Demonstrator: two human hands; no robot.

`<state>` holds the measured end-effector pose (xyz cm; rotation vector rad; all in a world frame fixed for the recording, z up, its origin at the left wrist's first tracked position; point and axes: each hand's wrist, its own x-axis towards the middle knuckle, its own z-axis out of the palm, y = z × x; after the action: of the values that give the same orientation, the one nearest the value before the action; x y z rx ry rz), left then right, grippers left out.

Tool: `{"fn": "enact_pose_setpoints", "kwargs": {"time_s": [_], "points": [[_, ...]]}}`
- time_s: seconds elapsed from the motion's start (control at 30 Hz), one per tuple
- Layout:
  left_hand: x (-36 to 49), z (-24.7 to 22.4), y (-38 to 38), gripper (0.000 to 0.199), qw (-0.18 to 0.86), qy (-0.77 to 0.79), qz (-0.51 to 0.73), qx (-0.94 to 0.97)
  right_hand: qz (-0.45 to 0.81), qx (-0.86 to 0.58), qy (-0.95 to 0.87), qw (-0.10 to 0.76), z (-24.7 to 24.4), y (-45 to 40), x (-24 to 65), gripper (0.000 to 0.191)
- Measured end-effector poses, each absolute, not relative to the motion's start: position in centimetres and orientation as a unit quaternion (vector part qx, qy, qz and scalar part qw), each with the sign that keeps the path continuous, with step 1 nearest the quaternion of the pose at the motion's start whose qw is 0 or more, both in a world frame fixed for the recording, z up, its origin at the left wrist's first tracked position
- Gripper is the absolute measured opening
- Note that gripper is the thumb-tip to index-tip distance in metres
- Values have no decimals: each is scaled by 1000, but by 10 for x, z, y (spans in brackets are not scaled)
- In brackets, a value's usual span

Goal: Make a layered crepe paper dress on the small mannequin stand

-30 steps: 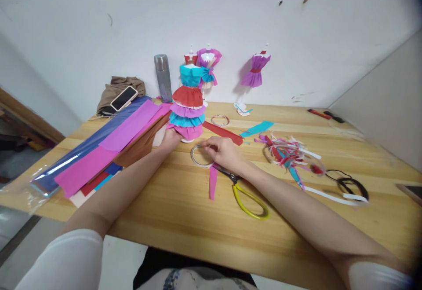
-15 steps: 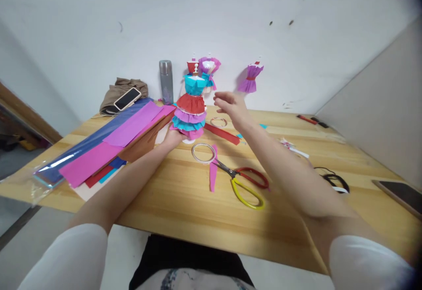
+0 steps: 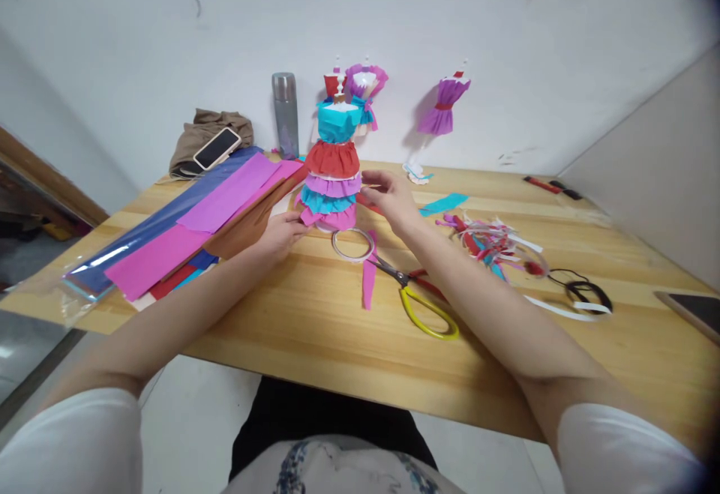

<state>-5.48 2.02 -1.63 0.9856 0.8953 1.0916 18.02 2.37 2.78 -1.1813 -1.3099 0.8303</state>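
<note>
A small dress form (image 3: 333,172) in a tiered paper dress of turquoise, red, purple and pink stands upright on the wooden table. At its lower left, my left hand (image 3: 284,233) has its fingertips at the pink hem, fingers stretched out and holding nothing. My right hand (image 3: 388,196) is open at the right side of the skirt, close to the purple tier; whether it touches is unclear. Just in front lie a roll of white tape (image 3: 352,245), a pink paper strip (image 3: 369,284) and scissors (image 3: 403,278) with one red and one yellow handle.
Coloured paper sheets (image 3: 225,213) and a phone on brown cloth (image 3: 191,134) lie left. A grey bottle (image 3: 286,115) and other dressed forms (image 3: 444,108) stand by the wall. Paper scraps (image 3: 489,243), a black cord (image 3: 588,295) and a dark device (image 3: 691,312) are right.
My right hand has come down to the skirt's side. My left hand has let go of the base and sits slightly left of it. The view has shifted, showing more scraps at the right.
</note>
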Motion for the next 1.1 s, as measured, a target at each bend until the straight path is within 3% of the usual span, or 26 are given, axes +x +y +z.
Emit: {"fn": "enact_pose_setpoints", "kwargs": {"time_s": [0.17,0.47,0.63,0.87,1.1], "points": [[-61,0,14,13,706,397,493,319,425,-519,-498,549,27,10,175,31],[-49,7,8,21,754,358,452,315,627,-495,-347,491,26,4,169,35],[-55,2,6,25,759,359,443,315,656,-442,-335,512,20,4,166,37],[-58,0,3,48,728,319,478,375,657,-388,-315,564,4,11,167,48],[-60,-7,14,52,701,307,526,370,638,-397,-310,582,-2,15,168,49]]}}
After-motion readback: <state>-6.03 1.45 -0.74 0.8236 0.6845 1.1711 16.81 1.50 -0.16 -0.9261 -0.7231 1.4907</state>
